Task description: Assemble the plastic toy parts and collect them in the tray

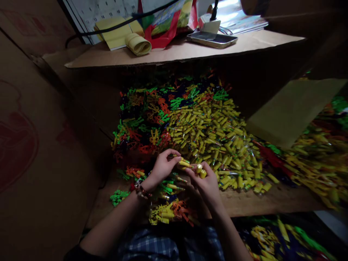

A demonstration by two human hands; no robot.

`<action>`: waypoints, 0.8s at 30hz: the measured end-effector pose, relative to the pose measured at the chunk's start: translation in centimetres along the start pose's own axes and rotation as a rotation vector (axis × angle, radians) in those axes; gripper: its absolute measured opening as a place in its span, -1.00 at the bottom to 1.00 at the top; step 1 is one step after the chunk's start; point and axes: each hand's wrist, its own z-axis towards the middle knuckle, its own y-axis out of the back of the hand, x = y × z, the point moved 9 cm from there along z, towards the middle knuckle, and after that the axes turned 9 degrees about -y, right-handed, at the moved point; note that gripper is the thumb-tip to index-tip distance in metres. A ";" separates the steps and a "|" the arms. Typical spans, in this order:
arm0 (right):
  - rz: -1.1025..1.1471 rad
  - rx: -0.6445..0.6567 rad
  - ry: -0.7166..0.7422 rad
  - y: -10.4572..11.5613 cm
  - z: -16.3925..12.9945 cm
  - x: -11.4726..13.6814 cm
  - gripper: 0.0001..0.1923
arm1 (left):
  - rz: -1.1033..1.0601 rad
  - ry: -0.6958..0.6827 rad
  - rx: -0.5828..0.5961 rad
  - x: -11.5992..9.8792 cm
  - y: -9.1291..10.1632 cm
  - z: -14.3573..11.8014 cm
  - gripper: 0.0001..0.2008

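Observation:
My left hand (162,167) pinches a small yellow plastic piece (184,163) just above the cardboard work surface (258,203). My right hand (206,180) meets it from the right, fingers closed on a small yellow cap-like piece (201,172). The two pieces almost touch between my fingertips. A beaded bracelet (141,190) circles my left wrist. Behind my hands spreads a big heap of yellow plastic pieces (214,136). To its left lies a pile of green, orange and red plastic frames (146,123).
A cardboard shelf (176,50) overhangs the piles, carrying a phone (212,39), yellow paper roll (138,44) and coloured papers. Cardboard walls close in the left (40,145) and right. More loose parts (168,210) lie by my wrists and at the lower right (272,235).

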 end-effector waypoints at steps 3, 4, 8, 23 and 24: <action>-0.012 0.010 0.096 0.2 -0.8 1.1 -0.67 | -0.135 0.058 -0.094 1.2 0.6 0.0 -0.90; -0.053 -0.007 0.161 0.4 -1.3 1.8 -0.69 | -0.161 0.063 -0.134 1.4 0.9 0.0 -0.90; -0.333 -0.085 0.615 0.7 -5.2 5.6 -0.82 | -0.120 0.022 -0.133 0.2 1.7 -0.9 -0.87; -0.710 0.150 1.066 -2.4 -11.0 7.8 -0.80 | 0.061 -0.136 0.069 -6.9 0.8 -7.1 -0.82; -0.698 0.144 1.152 -2.6 -11.6 8.4 -0.79 | 0.000 -0.091 0.066 -6.3 0.7 -7.3 -0.81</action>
